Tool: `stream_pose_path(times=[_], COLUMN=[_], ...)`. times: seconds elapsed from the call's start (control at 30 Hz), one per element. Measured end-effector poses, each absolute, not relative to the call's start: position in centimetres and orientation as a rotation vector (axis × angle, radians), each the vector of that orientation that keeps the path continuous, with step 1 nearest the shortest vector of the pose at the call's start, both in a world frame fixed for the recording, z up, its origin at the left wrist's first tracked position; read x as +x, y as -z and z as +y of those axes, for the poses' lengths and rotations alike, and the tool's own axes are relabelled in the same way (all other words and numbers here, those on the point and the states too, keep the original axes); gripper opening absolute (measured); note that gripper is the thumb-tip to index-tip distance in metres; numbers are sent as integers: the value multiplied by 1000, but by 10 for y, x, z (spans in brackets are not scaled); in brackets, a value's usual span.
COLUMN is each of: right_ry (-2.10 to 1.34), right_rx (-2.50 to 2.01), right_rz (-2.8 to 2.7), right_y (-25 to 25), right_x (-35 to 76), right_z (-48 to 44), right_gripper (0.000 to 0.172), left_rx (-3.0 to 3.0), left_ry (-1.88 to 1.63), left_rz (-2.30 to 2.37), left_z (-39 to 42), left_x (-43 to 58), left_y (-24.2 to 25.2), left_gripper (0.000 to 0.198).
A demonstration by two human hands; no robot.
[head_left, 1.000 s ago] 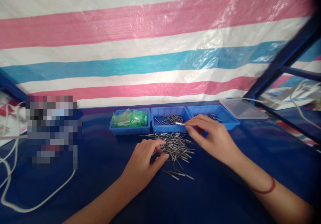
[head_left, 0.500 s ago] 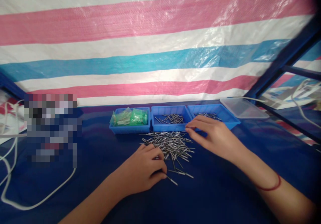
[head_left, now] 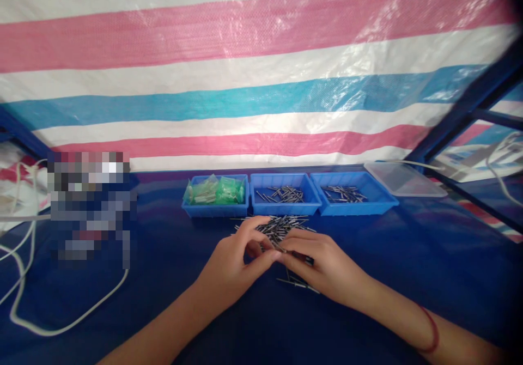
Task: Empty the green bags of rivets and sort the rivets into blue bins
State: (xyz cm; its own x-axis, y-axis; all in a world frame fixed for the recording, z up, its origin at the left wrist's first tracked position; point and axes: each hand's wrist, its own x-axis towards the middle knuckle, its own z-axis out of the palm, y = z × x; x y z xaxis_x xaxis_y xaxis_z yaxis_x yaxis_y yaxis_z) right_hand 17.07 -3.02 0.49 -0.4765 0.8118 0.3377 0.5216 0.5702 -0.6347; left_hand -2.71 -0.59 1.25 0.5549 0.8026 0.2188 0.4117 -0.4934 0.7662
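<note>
My left hand (head_left: 241,256) and my right hand (head_left: 330,267) meet fingertip to fingertip over the near side of a pile of blind rivets (head_left: 286,224). Thumb and fingers of both are pinched together on one rivet (head_left: 281,250), which they largely cover. A few loose rivets (head_left: 299,284) lie on the table just below my right hand. Behind the pile, a middle blue bin (head_left: 286,209) and a right blue bin (head_left: 359,208) each contain more rivets.
A left blue bin (head_left: 216,211) holds green and clear plastic packets (head_left: 216,190). At the back right is a clear plastic lid (head_left: 408,180). White cable (head_left: 53,332) loops over the blue table (head_left: 163,299) on the left. A striped sheet (head_left: 245,109) hangs behind.
My right hand has come down and left from the right bin to meet my left hand. My left hand has risen slightly, and the rivet by its thumb has left the table.
</note>
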Motion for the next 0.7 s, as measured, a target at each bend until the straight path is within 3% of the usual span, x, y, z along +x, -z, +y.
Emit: stream_pose_path(times=[0.17,0.4,0.7], right_ry=[-664,-710,-708], right_rx=[-1092,-1062,-1085], right_rz=[-2091,-2090,-2045], right_y=[-2,-4,-8], right_x=[169,168,167], right_z=[-30,-32,-31], right_gripper=[23,11,17], left_rx=[2063,2079,2068], left_ry=[-784,-808,-863], left_rz=[1019,1076,1062], left_z=[-5,-8,-7], left_x=[-23,-20,-22], left_y=[-9,-10,-10], left_gripper=[13,15,12])
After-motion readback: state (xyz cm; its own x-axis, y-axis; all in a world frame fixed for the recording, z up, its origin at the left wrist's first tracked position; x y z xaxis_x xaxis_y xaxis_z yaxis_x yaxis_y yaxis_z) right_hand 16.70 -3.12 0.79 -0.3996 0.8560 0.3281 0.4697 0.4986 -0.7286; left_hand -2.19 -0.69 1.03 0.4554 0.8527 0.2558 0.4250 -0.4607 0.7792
